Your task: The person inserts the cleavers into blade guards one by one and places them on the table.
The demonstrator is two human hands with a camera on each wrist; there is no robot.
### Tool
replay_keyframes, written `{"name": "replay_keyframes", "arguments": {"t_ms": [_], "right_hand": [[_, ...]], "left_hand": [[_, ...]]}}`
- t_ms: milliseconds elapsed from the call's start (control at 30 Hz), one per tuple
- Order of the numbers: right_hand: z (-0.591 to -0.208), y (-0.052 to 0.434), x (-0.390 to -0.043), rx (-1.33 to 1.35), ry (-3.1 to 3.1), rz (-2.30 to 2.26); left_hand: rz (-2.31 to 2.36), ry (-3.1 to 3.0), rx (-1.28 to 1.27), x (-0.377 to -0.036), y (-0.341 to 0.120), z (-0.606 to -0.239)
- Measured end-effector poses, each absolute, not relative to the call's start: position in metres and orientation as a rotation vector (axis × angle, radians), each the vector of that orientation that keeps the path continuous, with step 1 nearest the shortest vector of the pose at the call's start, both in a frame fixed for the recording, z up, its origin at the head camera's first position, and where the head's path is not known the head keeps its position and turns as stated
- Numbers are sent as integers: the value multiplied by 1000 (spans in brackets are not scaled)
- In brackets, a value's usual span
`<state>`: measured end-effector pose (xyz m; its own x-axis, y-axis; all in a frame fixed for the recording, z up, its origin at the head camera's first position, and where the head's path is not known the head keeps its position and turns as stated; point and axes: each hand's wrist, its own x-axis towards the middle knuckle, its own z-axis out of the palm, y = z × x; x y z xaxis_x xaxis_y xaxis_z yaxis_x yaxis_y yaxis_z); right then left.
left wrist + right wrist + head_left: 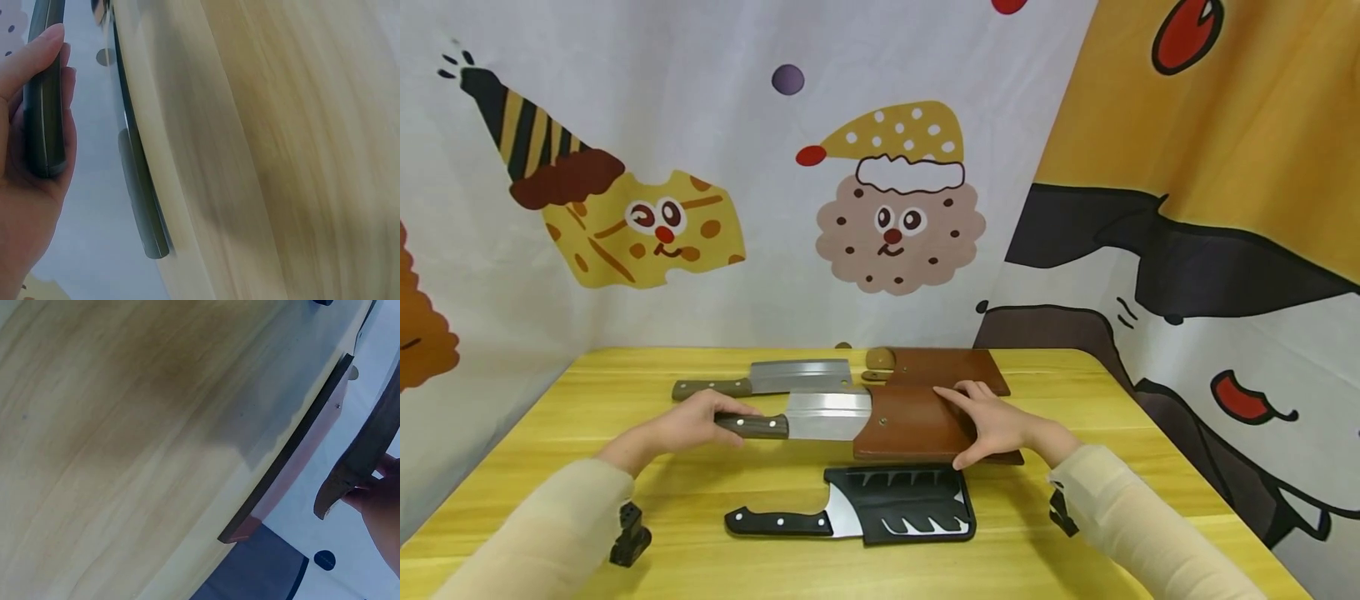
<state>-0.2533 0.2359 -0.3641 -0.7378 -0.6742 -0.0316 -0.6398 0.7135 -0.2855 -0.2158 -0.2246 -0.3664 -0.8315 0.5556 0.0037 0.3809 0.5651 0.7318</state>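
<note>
My left hand (718, 423) grips the wooden handle (754, 426) of a cleaver (827, 415); part of its blade sits inside a brown leather sheath (913, 427). My right hand (981, 429) holds that sheath at its right end, fingers on top and thumb at the near edge. In the left wrist view my fingers (34, 56) curl round the dark handle (44, 94). The right wrist view shows the sheath's edge (362, 447) lifted off the table, with my fingers (378, 506) on it.
A second wood-handled cleaver (775, 379) lies bare behind, beside a second brown sheath (951, 369). A black-handled cleaver (782, 522) sits in a black sheath (917, 504) at the front. All lie on the yellow wooden table (625, 467), with cartoon cloth walls around.
</note>
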Motion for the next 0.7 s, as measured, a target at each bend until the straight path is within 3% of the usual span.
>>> {"name": "replay_keyframes", "arguments": {"t_ms": [700], "right_hand": [[-365,229,-259,-1080,2802,-402]], "left_hand": [[1151,2572,867,-228,-200,-374]]}}
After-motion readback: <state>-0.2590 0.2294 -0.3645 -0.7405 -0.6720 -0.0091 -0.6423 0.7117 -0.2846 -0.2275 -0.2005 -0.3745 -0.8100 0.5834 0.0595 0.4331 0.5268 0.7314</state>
